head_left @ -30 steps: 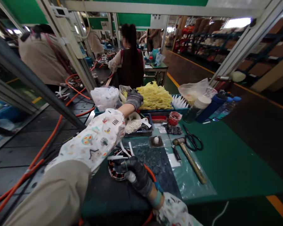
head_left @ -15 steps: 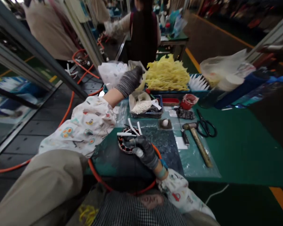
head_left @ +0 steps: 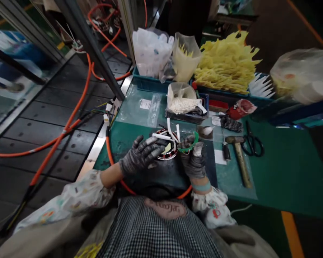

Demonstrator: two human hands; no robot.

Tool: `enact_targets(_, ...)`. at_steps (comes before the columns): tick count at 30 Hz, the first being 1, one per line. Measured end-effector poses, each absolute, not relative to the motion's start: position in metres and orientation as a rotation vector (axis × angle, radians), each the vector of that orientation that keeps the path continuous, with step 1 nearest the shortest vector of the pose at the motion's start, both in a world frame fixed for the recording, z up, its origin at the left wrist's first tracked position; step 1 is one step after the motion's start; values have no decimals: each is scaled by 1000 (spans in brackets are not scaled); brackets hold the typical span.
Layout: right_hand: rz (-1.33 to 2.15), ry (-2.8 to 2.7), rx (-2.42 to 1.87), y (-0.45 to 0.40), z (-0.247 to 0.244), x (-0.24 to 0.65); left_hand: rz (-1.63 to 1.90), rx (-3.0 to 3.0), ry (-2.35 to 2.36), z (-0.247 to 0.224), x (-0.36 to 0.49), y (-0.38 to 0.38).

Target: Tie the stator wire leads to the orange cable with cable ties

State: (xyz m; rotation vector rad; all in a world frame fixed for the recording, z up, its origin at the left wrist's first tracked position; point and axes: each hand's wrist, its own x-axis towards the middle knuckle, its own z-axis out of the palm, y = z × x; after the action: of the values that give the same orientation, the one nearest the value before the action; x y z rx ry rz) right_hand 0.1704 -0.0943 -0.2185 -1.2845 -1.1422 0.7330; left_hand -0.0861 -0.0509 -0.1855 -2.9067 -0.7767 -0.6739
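My left hand (head_left: 141, 154), in a dark grey glove, is spread with its fingers apart at the left edge of a round wound part (head_left: 167, 154). White tubes (head_left: 163, 137) stick up and out from the part's top. On the right side my right hand (head_left: 195, 157), gloved too, has its fingers closed around a curved green strip (head_left: 191, 144), just beside the part. An orange cable (head_left: 109, 150) loops round the work spot. Behind the part sits a small black tray (head_left: 174, 115) with a bag of short white pieces (head_left: 184, 104).
A hammer (head_left: 241, 161), black scissors (head_left: 253, 143) and a dark-handled tool (head_left: 226, 152) lie on the right. Along the back stand blue trays (head_left: 148, 83) with yellow strips (head_left: 226, 64) and white pointed pieces (head_left: 261, 86). A metal post (head_left: 97, 53) rises at the left.
My left hand has come back from the bags behind to the round part and opened. A green strip now shows at my right hand, which has moved off the part's edge. The view has shifted.
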Motion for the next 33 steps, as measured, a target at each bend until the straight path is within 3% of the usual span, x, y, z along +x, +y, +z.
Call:
enact_targets(5, 847, -699, -1206, -89, -204, 164, -625, -3025, -590, -203, -78, -37)
enact_targets(10, 758, -675, -1135, -93, -184, 156, -749, -3001, -627, -193, -65, -31)
enact_targets(19, 224, -1568, -1398, -113, -172, 145, -899, -2878, -751, -193, -74, -62)
enact_targets(23, -14, -1953, -1505, -113, -176, 129, -1319, -3216, -649, -183, -97, -49)
enact_targets(27, -56, -2082, -1577, -102, -178, 121, -1690, -3211, -1147, -166, -103, -6)
enact_targets(30, -34, -2098, -1549, -96, -176, 122, -1574, -3386, -1427, -161, -84, 34)
enact_targets(33, -60, -2076, -1545, -106, -176, 122, -1054, -4117, -1141, -163, -60, 53)
